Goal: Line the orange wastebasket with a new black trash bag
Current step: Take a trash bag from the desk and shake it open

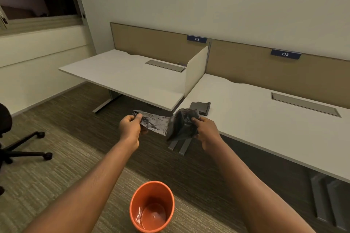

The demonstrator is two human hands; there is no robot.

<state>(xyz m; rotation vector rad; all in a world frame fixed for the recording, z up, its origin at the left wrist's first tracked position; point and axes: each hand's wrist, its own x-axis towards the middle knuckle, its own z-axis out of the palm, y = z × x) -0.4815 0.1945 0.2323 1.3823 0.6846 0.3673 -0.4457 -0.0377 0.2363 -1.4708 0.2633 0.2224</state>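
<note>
you've got both arms stretched out in front of you, and the black trash bag hangs in the air between your hands, well above the orange wastebasket. your left hand pinches one end of the bag, thumb and fingers closed tight on the crinkled edge. your right hand grips the other end, fingers curled around a bunched, still partly folded clump of plastic. the stretch between your two hands is pulled flat and shows creases and a dull shine.

the wastebasket stands upright on the carpet, below and between your forearms, mouth open toward you. it's bare inside, no liner in it, and the bottom gleams a little under the light.

up past the wastebasket, beyond your right hand, a folded stack of dark bags lies on the near left corner of the white desk labelled 213. your right hand sits just in front of that corner, and whether the bunched plastic touches the desk edge, you can't tell from here. a second white desk labelled 212 stands further back and to the left of the wastebasket, split from the first by a small cream divider panel. far to the left of the wastebasket, the base and wheels of a black office chair poke in at the edge.
</note>
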